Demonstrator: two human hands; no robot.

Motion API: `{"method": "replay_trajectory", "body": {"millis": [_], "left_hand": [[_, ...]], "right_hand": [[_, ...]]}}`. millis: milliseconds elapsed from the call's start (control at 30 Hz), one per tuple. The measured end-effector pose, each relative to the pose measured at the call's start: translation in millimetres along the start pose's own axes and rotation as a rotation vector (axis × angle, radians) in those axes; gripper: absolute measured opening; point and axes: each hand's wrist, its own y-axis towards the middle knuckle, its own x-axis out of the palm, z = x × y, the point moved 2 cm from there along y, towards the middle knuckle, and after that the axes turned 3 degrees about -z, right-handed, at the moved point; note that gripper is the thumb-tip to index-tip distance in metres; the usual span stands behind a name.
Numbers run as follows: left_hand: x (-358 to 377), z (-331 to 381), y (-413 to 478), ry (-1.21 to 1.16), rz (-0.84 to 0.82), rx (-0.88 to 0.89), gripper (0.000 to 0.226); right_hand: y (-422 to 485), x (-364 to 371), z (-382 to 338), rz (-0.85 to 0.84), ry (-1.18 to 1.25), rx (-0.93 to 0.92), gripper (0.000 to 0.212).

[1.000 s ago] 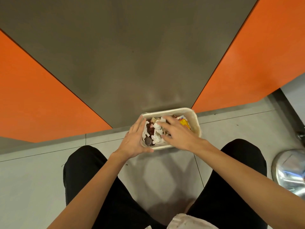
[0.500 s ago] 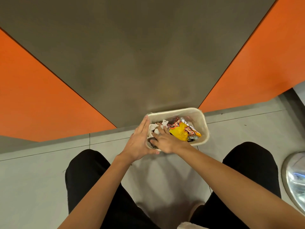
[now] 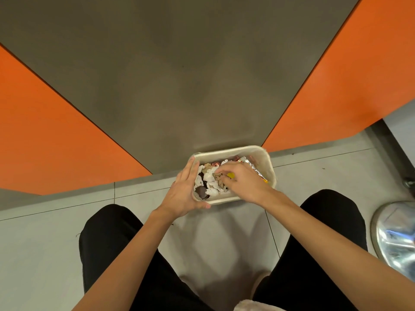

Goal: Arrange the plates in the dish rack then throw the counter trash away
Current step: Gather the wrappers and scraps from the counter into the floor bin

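Counter trash (image 3: pixel 210 178) lies in the bin (image 3: pixel 268 162), under the right hand (image 3: pixel 242 185). Its fingers curl in; grip unclear. The left hand (image 3: pixel 184 194), flat, braces the side. Nearly done.

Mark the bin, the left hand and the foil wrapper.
bin (image 3: pixel 266 163): head view, bare inner right wall.
left hand (image 3: pixel 183 194): head view, back of the hand.
foil wrapper (image 3: pixel 254 169): head view, silver strip inside the bin.

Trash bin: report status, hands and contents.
Left hand flat on left rim of trash bin. Right hand inside, fingers curled into crumpled tissue, grip unclear. Foil wrapper in bin. Nothing blocking.
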Motion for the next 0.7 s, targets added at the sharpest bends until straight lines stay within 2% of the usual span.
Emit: {"method": "replay_trajectory", "body": {"millis": [67, 100, 233, 467, 600, 700], "left_hand": [[-0.6, 1.4, -0.5, 0.009, 0.003, 0.002, 0.135], [-0.7, 2.0, -0.7, 0.010, 0.002, 0.001, 0.134], [-1.8, 2.6, -1.0, 0.005, 0.002, -0.003, 0.133], [-2.3, 3.9, -2.0, 0.001, 0.001, -0.019, 0.130], [-4.6, 4.3, -3.1, 0.022, 0.006, -0.020, 0.125], [-9.4, 7.8, -4.8, 0.004, 0.074, -0.003, 0.108]], "right_hand": [[-0.9, -3.4, 20.3, 0.109, -0.126, 0.055, 0.025], [-1.2, -1.6, 30.0, 0.106, -0.187, 0.100, 0.027], [-3.4, 19.5, 49.3, -0.099, -0.259, 0.275, 0.043], [4.2, 31.5, 54.4, -0.231, -0.202, 0.329, 0.050], [2.6, 15.8, 48.5, -0.162, -0.193, 0.288, 0.044], [-2.0, 2.1, 42.8, -0.037, -0.265, 0.221, 0.032]]}}
